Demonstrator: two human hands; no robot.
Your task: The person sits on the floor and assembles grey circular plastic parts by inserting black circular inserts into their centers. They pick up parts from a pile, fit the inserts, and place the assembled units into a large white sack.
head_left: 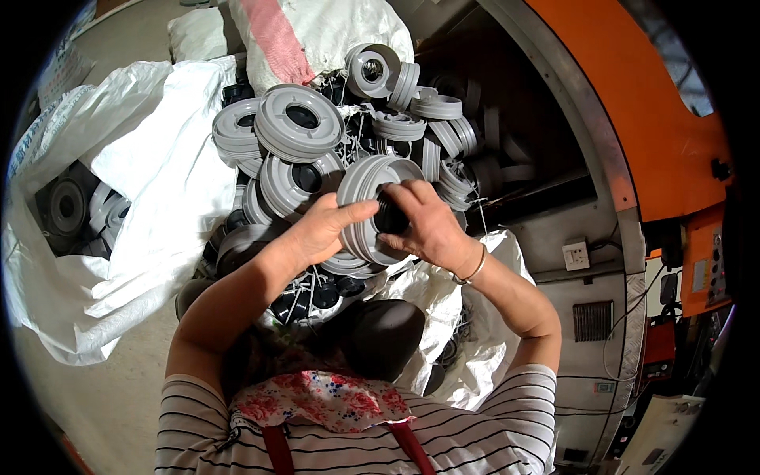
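A person in a striped shirt (467, 427) and floral apron (324, 400) looks down at their two bare hands, both on one round grey part (366, 187) raised in front of them, above a heap. The left hand (323, 228) clamps its side, thumb over the rim; the right hand (427, 223) has fingertips at its dark centre, and whether they pinch cannot be told. Beyond lie piled grey rings (269, 127), with an open white sack (158, 170) to the left. Farther off stand a pink-striped sack (340, 32) and, right, an orange machine (633, 103).
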